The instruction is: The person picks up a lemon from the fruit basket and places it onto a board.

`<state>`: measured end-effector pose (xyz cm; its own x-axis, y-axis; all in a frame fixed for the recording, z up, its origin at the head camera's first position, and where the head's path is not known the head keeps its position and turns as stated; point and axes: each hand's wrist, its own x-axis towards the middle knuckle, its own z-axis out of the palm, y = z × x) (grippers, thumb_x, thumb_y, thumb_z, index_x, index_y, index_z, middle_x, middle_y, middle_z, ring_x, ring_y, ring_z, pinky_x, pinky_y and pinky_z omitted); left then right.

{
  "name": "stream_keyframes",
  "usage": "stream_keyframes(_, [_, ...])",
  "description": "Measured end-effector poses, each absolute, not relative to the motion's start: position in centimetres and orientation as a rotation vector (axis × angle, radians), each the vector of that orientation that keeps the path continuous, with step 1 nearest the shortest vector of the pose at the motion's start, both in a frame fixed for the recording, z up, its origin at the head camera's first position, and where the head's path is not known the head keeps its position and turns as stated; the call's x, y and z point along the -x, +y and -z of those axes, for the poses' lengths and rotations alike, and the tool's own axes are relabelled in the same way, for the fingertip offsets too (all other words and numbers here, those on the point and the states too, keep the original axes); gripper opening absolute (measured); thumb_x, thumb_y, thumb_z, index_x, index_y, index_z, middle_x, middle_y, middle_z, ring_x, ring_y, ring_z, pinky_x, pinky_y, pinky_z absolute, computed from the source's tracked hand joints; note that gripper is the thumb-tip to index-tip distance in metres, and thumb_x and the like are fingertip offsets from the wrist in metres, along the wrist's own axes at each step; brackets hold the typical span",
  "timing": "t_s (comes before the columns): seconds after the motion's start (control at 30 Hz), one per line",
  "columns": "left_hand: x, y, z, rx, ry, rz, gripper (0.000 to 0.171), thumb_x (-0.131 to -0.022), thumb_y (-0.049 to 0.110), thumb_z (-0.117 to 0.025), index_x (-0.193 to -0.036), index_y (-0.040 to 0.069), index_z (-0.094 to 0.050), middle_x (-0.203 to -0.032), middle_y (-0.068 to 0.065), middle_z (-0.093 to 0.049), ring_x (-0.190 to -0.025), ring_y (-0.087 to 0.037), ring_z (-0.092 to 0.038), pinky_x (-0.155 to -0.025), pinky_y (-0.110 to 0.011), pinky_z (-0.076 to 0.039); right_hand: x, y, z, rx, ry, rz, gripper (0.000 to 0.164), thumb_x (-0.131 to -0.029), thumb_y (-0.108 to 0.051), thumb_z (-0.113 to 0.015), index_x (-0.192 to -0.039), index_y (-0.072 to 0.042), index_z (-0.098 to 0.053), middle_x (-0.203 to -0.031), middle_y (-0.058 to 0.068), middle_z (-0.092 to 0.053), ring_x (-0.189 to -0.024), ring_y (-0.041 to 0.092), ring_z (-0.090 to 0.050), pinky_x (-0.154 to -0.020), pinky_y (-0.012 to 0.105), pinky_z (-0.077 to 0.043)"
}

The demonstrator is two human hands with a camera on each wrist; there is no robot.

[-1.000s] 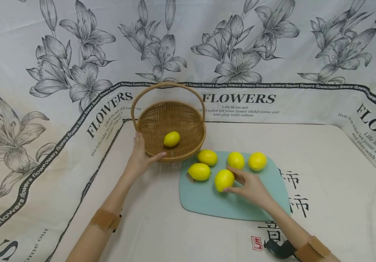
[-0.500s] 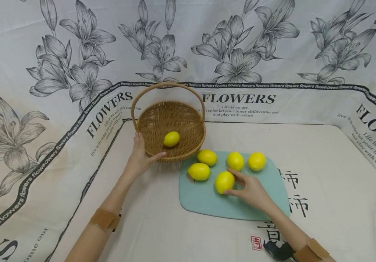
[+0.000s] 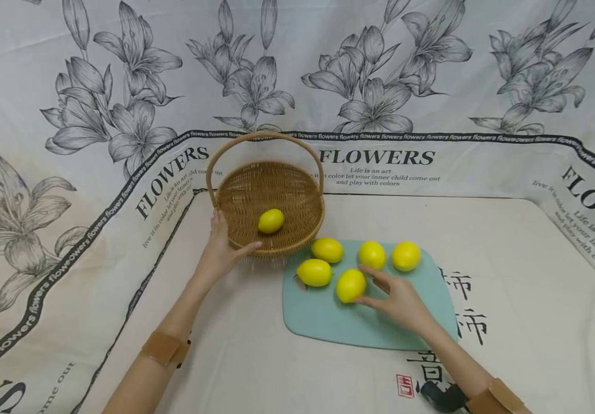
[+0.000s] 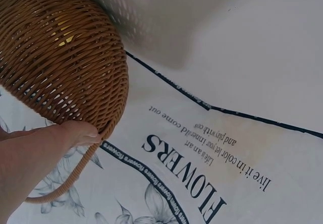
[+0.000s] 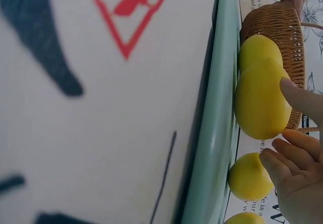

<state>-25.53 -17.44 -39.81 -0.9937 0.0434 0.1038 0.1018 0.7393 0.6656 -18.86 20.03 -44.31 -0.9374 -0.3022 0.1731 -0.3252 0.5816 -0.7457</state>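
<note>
A round wicker basket (image 3: 271, 178) stands at the back left, its opening facing me, with one lemon (image 3: 271, 221) inside. My left hand (image 3: 220, 250) holds the basket at its left side, fingers by the handle's base and thumb along the front rim. Several lemons lie on a pale green board (image 3: 323, 322). My right hand (image 3: 398, 299) is beside the nearest lemon (image 3: 351, 286), thumb and index finger spread at its right side. In the right wrist view the thumb tip overlaps that lemon's edge (image 5: 262, 100); whether it touches is hard to tell.
Two lemons (image 3: 315, 272) (image 3: 327, 250) sit on the board's left, near the basket. At its back are another lemon (image 3: 372, 255) and one farther right (image 3: 406, 256). Flower-printed cloth (image 3: 380, 86) rises behind the table. Both wrists wear brown bands (image 3: 165, 348).
The nearest lemon has shifted slightly left, away from my right hand, whose thumb now lies farther from it. My left hand and the basket have stayed in place.
</note>
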Motion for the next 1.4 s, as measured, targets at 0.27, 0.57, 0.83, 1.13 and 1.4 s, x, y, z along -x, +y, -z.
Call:
stream_keyframes(0.27, [25.4, -17.4, 39.7, 0.129, -2.851, 1.113, 0.123, -0.080, 0.060, -0.068, -0.151, 0.002, 0.014, -0.156, -0.014, 0.021, -0.144, -0.035, 0.006, -0.114, -0.053, -0.014, 19.1, 20.0, 44.4, -0.594, -2.743, -1.288, 0.060, -0.080, -0.012, -0.079, -0.134, 0.000, -0.055, -0.136, 0.017, -0.054, -0.118, 0.038, -0.056, -0.094, 0.038, -0.048])
stream_keyframes(0.57, [25.4, -17.4, 39.7, 0.126, -2.836, 1.118, 0.122, -0.080, 0.059, -0.069, -0.151, 0.001, 0.011, -0.156, -0.014, 0.020, -0.145, -0.034, 0.006, -0.115, -0.051, -0.013, 19.0, 20.0, 44.3, -0.595, -2.731, -1.320, 0.060, -0.080, -0.012, -0.079, -0.134, -0.001, -0.055, -0.136, 0.017, -0.054, -0.118, 0.039, -0.055, -0.093, 0.038, -0.048])
stream_keyframes(0.83, [25.3, -17.5, 39.5, 0.138, -2.837, 1.127, 0.123, -0.080, 0.059, -0.069, -0.151, 0.000, 0.012, -0.156, -0.014, 0.021, -0.144, -0.034, 0.007, -0.114, -0.053, -0.013, 18.9, 20.0, 44.2, -0.578, -2.752, -1.332, 0.062, -0.080, -0.017, -0.079, -0.136, -0.002, -0.054, -0.137, 0.016, -0.053, -0.118, 0.040, -0.054, -0.094, 0.038, -0.048])
stream_keyframes(1.13, [25.3, -17.4, 39.6, 0.132, -2.840, 1.122, 0.123, -0.079, 0.060, -0.069, -0.151, 0.000, 0.011, -0.156, -0.014, 0.021, -0.144, -0.034, 0.005, -0.114, -0.052, -0.014, 19.6, 19.4, 41.8, -0.608, -2.736, -1.310, 0.063, -0.082, -0.020, -0.078, -0.136, -0.001, -0.053, -0.138, 0.016, -0.052, -0.121, 0.036, -0.054, -0.096, 0.040, -0.047])
stream_keyframes(1.4, [25.5, -17.6, 39.9, 0.123, -2.838, 1.129, 0.123, -0.079, 0.062, -0.067, -0.152, 0.001, 0.011, -0.156, -0.013, 0.021, -0.145, -0.032, 0.007, -0.115, -0.051, -0.013, 21.9, 17.2, 37.4, -0.717, -2.656, -1.294, 0.062, -0.083, -0.024, -0.077, -0.138, -0.009, -0.053, -0.140, 0.013, -0.052, -0.121, 0.032, -0.055, -0.097, 0.037, -0.047])
